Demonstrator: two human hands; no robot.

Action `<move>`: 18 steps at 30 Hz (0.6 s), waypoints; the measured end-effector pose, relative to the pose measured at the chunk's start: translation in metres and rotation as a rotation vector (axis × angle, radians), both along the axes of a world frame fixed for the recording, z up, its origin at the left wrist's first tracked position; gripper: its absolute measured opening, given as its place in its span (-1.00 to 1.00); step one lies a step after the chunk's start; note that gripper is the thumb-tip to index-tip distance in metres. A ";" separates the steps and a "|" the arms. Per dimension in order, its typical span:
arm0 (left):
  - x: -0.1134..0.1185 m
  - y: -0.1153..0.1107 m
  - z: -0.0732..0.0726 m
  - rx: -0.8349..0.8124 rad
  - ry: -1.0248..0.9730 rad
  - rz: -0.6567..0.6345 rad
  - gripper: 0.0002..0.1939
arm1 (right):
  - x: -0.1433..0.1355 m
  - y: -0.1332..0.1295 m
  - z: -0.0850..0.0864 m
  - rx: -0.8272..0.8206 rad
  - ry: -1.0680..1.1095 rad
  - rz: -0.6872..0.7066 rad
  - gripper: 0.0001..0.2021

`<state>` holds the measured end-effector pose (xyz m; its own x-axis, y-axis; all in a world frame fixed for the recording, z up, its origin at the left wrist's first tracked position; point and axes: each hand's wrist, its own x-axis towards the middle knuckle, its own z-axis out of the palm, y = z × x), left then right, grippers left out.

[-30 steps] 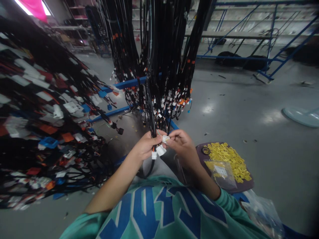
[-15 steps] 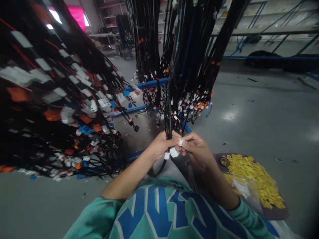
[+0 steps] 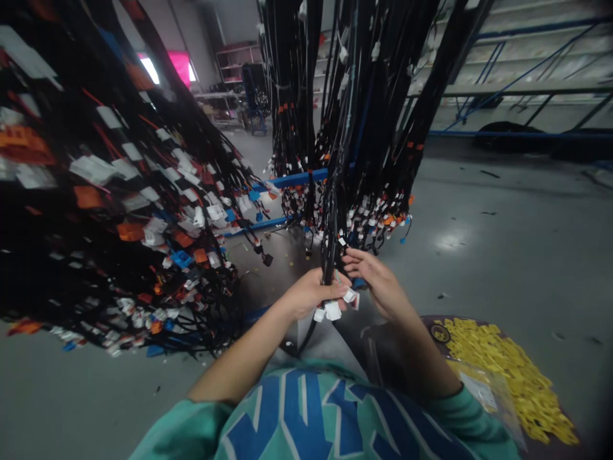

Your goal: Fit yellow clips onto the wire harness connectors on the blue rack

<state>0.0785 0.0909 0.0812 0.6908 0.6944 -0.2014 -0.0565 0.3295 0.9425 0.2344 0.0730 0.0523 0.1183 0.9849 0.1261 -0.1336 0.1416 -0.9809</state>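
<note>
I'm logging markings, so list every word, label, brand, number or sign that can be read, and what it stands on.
None reads with certainty.
Shirt: large blue letters, distorted and cut off.
Purple tray: round mark, too blurred.
Plastic bag: white label, too small.
Black cable bundle: pale marks, too small.

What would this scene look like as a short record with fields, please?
left hand: closed around a black cable bundle, white connectors at its fingers
right hand: open beside the bundle, nothing visible in it
picture left: hanging harnesses with white, orange and blue connectors
behind the bundle: blue frame bar, more black cables
lower right: yellow pieces and a clear bag on a dark tray
</note>
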 end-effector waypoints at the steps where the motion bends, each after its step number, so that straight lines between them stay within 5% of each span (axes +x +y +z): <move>1: 0.000 0.000 -0.001 0.023 0.023 0.008 -0.51 | -0.002 0.004 0.003 0.016 0.000 0.042 -0.54; 7: 0.000 0.006 -0.008 0.324 0.258 0.068 -0.68 | -0.022 0.026 0.016 0.001 -0.129 0.240 -0.48; 13: -0.024 0.012 0.001 0.778 0.566 0.040 -0.47 | -0.026 0.053 0.002 0.100 -0.222 0.078 -0.70; 18: -0.056 0.000 0.018 0.809 0.707 0.058 -0.39 | -0.023 0.070 -0.023 -0.100 -0.180 -0.064 -0.53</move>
